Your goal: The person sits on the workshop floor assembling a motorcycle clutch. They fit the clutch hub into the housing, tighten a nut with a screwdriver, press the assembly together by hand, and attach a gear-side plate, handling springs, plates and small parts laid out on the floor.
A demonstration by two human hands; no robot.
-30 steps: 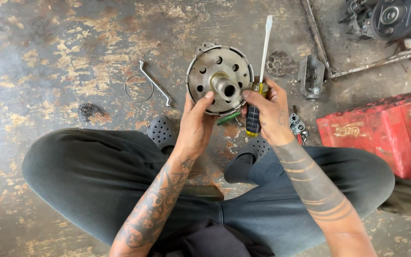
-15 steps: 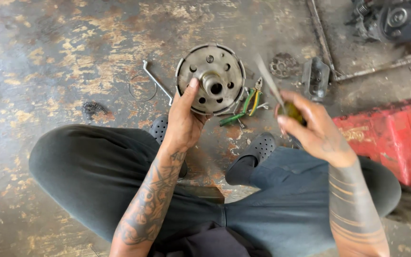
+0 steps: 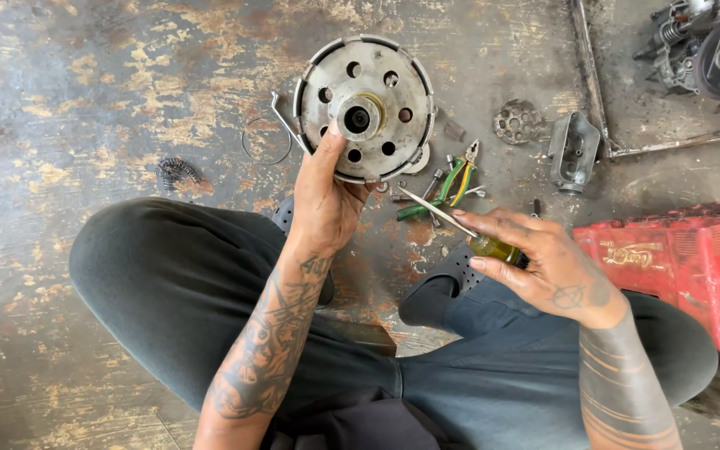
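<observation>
**Round steel clutch drum: held clear of the floor, screwdriver drawn back**

The round grey steel clutch drum, drilled with a ring of holes around a central hub, sits upright in my left hand, raised above the stained concrete floor. The left fingers are curled round its lower rim, thumb on the face; the grip is closed and firm.

My right hand is closed around the yellow-handled flat screwdriver. Its blade points up-left toward the drum but stands apart from it.

Progress, as I judge it: the drum is already off the engine and its parts are spread out; no tool is engaged, so work on the drum itself remains.

Loose items beyond the drum: green-and-yellow-handled pliers, a small perforated metal disc, a grey cast metal cover, a thin wire ring.

Packages: a red rectangular metal case lies at right, just beside my knee, with a raised emblem on its side.
</observation>
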